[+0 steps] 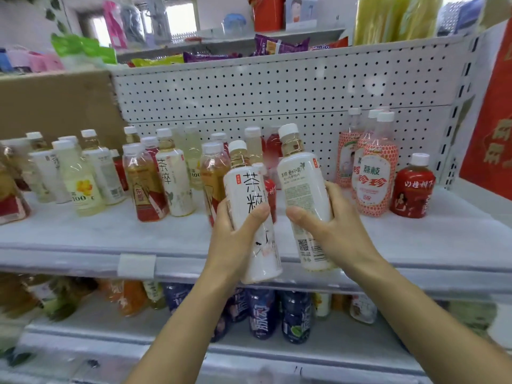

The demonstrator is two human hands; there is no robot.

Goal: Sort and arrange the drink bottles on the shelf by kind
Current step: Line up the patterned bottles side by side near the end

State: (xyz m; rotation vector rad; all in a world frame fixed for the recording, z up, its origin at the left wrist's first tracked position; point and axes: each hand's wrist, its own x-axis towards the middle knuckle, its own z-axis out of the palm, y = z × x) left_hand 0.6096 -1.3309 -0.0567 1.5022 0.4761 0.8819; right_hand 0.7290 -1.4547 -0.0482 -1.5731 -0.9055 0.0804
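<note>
Lower-shelf bottles [261, 317] — blurred, half-hidden

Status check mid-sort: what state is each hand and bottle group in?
left hand, gripping the front-label tea bottle
right hand, gripping the back-label tea bottle
front-label tea bottle, capped, lifted, slightly tilted
back-label tea bottle, capped, lifted, slightly tilted
pink bottles, capped, upright, grouped at right
far-right red bottle, capped, upright
left-side bottles, capped, upright, kinds mixed

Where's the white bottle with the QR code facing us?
Head view, just right of centre: the right hand holds the QR-code bottle in front of the middle shelf, beside the black-lettered white bottle in the left hand.
</note>
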